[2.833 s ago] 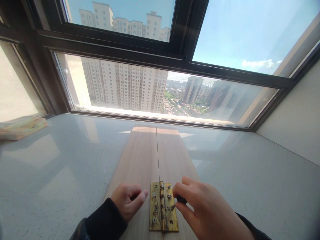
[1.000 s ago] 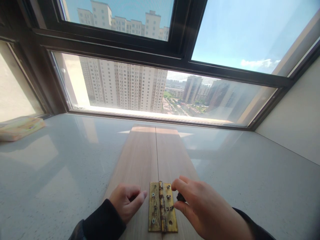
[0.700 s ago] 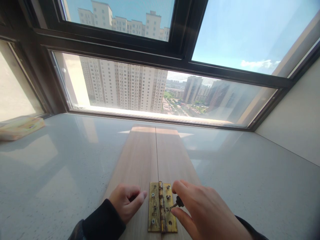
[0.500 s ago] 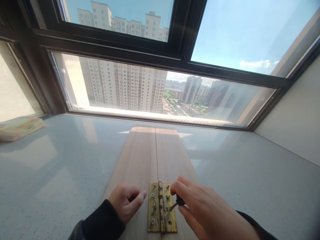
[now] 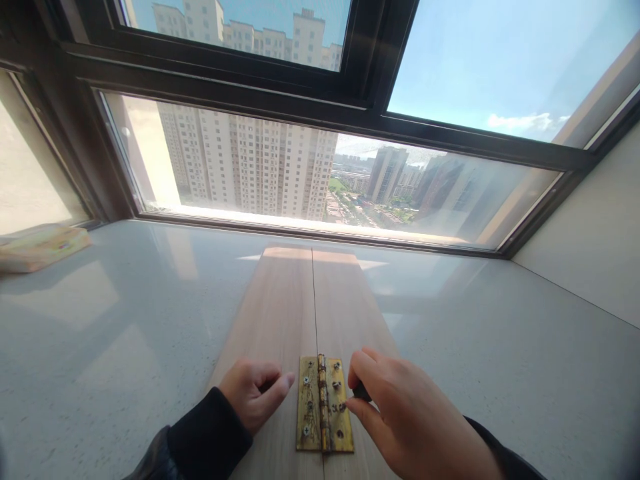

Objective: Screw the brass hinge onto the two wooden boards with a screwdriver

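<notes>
A worn brass hinge (image 5: 323, 403) lies open along the seam between two pale wooden boards (image 5: 280, 313). Several cross-head screws sit in its left leaf. On the right leaf, some screw heads stand proud, and the lowest hole (image 5: 340, 434) shows dark with no screw head visible. My right hand (image 5: 410, 413) is closed around the black handle of a screwdriver (image 5: 361, 392) beside the right leaf; its shaft is hidden by my fingers. My left hand (image 5: 257, 393) rests loosely curled on the left board, thumb pointing toward the hinge without touching it, and nothing shows in it.
The boards lie on a white speckled sill (image 5: 140, 347) that reaches to a dark window frame (image 5: 330, 230). At the far left sits a soft yellowish packet (image 5: 45, 248). A white wall (image 5: 595, 247) bounds the right side.
My right hand has turned at the wrist, so the screwdriver's shaft that showed before is now covered. My left hand keeps its curled pose. The view has tilted slightly.
</notes>
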Action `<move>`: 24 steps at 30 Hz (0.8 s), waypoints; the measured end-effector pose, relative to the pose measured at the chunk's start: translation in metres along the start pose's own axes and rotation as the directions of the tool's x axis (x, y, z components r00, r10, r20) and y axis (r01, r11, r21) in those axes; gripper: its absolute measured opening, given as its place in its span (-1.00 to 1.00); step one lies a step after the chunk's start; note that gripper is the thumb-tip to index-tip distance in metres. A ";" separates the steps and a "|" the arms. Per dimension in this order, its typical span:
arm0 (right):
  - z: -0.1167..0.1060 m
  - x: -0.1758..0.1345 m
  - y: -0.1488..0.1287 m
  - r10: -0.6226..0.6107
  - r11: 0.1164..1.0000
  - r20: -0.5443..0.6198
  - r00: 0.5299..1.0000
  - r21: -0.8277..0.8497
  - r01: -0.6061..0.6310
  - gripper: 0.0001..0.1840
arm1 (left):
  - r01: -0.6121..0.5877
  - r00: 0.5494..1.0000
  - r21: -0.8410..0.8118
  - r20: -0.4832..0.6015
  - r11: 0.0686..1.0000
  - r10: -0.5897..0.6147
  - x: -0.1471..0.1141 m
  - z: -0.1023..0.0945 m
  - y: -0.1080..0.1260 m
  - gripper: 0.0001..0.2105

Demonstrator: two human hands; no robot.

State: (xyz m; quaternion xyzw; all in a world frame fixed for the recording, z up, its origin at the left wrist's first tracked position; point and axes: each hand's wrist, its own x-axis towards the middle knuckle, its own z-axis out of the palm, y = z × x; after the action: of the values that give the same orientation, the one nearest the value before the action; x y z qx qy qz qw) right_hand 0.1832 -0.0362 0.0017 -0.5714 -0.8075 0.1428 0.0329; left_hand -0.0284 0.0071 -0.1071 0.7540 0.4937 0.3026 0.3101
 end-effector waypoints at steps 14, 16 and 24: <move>-0.011 -0.006 0.004 -0.058 0.998 0.028 0.998 -0.005 0.058 -0.85 | -0.013 0.997 0.005 0.077 1.000 0.013 0.001 -0.002 -0.008 -0.59; -0.014 -0.007 0.005 -0.100 0.994 0.061 0.993 0.045 0.097 -0.83 | -0.010 0.998 0.001 0.063 1.000 0.010 0.001 -0.002 -0.009 -0.59; -0.014 0.001 0.013 -0.220 0.971 0.058 0.974 0.111 0.213 -0.88 | -0.005 0.999 0.013 0.053 1.000 0.005 0.002 -0.001 -0.010 -0.58</move>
State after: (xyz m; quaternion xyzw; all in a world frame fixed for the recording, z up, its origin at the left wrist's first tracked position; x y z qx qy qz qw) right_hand 0.1978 -0.0286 0.0116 -0.4720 -0.8571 0.2001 0.0496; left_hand -0.0342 0.0124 -0.1141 0.7650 0.4854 0.2801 0.3174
